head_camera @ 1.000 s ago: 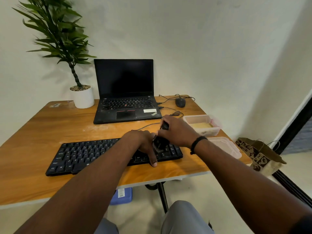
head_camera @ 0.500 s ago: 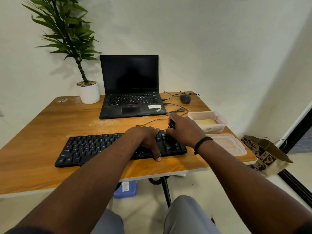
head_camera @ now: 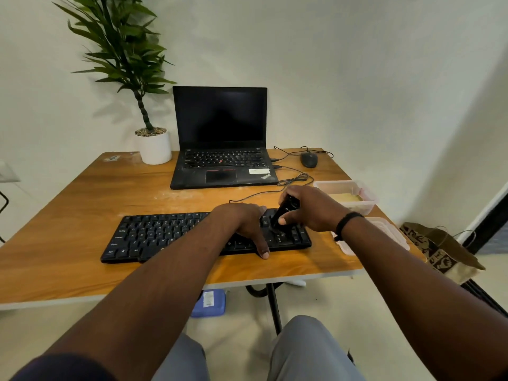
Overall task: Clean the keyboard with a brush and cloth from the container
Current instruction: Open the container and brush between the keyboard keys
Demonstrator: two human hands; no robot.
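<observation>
The keyboard lies along the near edge of the table. The left hand rests flat on its right half, fingers straight. The right hand grips a black brush, its tip on the right-end keys. The container sits right of the hands, cloth inside.

You are getting soft, even light; the plant is casting faint wall shadows, edges are bowing.
</observation>
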